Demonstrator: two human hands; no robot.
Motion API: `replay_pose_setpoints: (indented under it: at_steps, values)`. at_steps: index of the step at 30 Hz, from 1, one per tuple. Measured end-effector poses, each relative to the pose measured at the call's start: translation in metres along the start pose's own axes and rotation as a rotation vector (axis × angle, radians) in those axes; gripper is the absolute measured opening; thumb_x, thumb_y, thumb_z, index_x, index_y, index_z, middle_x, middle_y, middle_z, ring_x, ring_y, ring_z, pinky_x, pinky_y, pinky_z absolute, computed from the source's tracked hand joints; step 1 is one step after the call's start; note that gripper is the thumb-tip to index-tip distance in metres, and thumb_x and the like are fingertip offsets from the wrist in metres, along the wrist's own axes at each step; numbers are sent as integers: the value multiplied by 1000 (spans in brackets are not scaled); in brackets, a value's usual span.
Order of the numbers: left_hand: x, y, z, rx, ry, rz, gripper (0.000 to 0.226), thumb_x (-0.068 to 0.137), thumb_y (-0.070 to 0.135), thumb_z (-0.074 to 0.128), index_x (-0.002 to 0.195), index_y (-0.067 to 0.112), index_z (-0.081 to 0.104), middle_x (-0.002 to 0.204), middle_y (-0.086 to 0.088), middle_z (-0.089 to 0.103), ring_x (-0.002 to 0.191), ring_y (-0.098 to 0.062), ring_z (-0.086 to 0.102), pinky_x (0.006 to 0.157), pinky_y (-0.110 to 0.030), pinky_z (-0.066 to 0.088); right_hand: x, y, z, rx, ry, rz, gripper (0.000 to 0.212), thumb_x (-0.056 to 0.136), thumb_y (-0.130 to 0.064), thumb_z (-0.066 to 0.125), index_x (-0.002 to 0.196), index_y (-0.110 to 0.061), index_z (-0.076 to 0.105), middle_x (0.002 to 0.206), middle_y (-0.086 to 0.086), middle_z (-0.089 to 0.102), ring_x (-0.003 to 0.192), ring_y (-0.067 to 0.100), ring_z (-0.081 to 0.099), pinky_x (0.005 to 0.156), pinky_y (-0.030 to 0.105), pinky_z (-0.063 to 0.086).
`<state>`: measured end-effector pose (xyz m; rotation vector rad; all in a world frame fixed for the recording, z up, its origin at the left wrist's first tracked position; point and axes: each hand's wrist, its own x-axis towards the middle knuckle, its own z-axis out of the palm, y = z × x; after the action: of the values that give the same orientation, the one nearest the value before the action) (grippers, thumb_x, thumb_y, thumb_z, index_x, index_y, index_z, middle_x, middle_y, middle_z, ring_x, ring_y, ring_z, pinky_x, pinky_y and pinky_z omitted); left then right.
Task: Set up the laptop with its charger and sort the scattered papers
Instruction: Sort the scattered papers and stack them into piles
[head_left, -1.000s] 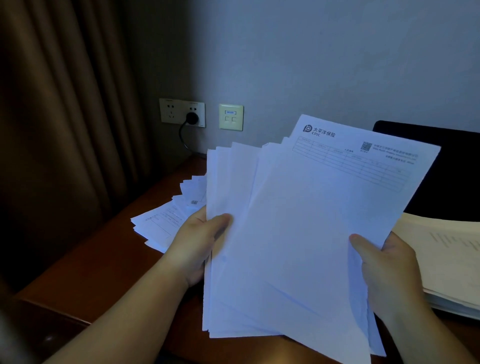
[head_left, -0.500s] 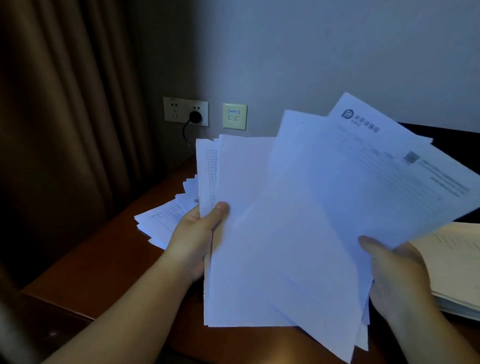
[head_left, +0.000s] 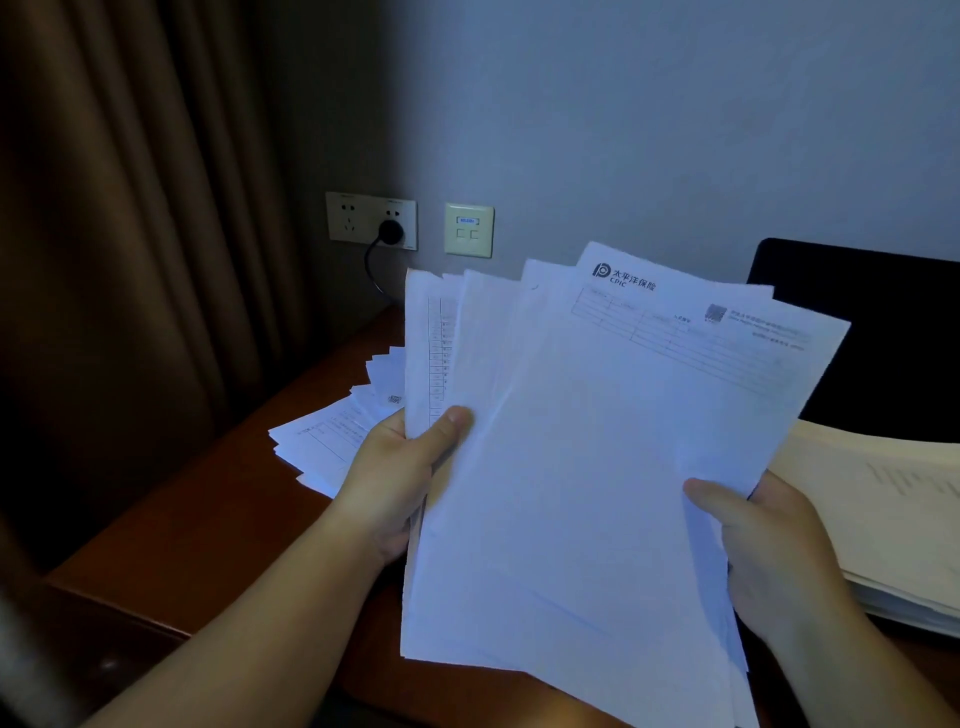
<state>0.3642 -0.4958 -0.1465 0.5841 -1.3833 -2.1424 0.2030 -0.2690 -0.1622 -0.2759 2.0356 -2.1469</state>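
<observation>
Top CPIC form (head_left: 675, 332) swinging back square onto fanned paper sheaf (head_left: 545, 519); left hand (head_left: 395, 478) and right hand (head_left: 769, 551) pinching sheaf edges above desk (head_left: 208, 519), loose papers (head_left: 332, 436) lying behind.

A dim room corner. Heavy brown curtains (head_left: 119, 270) hang in folds on the left, beside a plain grey-blue wall (head_left: 675, 114). Low on the wall sits a double power socket plate (head_left: 371, 220), and just to its right a smaller cream data socket plate (head_left: 469, 230) with two ports. Below them runs a reddish-brown wooden worktop (head_left: 208, 519).
</observation>
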Motion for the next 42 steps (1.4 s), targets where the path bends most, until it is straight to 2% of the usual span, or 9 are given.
replay_pose_setpoints:
  at_steps: [5,10,17,22,26,31,34,39,42]
  values:
    - [1,0,0,11,15,-4,22,101,10,59,120,12,70,108,-10,79,95,-29,77,74,-36,61,2,-1,-2,36,104,-6,19,88,3,69,95,-15,73,94,-8,77,105,27,70,93,38,52]
    - [0,-3,0,76,45,52,26,97,0,64,117,15,70,102,-3,80,89,-24,78,65,-31,62,0,-4,0,76,74,15,28,90,4,66,108,-15,74,109,-1,77,108,27,70,107,52,47]
    - [-1,-3,3,45,39,97,36,87,2,76,120,15,70,105,-4,80,91,-24,78,65,-32,62,-8,-12,5,79,-67,77,29,92,7,62,108,-14,73,108,3,77,106,27,70,101,49,49]
    - [1,-3,1,1,23,66,30,94,8,69,124,13,69,109,-8,79,94,-28,77,68,-35,63,-5,-7,3,99,11,33,32,90,3,67,116,-16,72,111,-1,77,110,26,69,108,53,46]
    - [2,-4,0,-3,39,60,27,98,15,66,125,14,69,110,-9,78,97,-31,77,79,-42,61,-4,-6,3,81,52,26,23,91,1,68,101,-19,74,99,-7,78,105,24,70,104,45,49]
    - [5,-2,-3,-68,104,59,25,98,16,66,123,18,69,110,-6,79,97,-29,77,79,-43,62,-2,-5,-3,86,169,20,17,92,-4,70,91,-21,73,97,-12,75,102,20,68,95,36,50]
    - [5,-1,-3,-116,114,55,25,99,15,66,123,17,69,112,-6,78,99,-29,77,85,-46,61,-2,-8,-4,135,191,31,21,93,-3,68,94,-24,72,101,-13,73,102,16,67,101,41,49]
    - [6,-3,-3,-55,110,71,30,93,14,71,124,15,69,112,-8,78,98,-29,77,82,-42,61,-7,-12,3,173,57,99,31,94,2,62,117,-16,72,114,0,75,111,28,68,107,52,47]
    - [6,-4,-4,-51,106,75,31,93,15,72,124,15,69,113,-8,78,99,-30,76,80,-42,61,-7,-11,2,165,78,61,30,94,1,64,115,-19,72,115,-3,75,112,25,68,109,52,45]
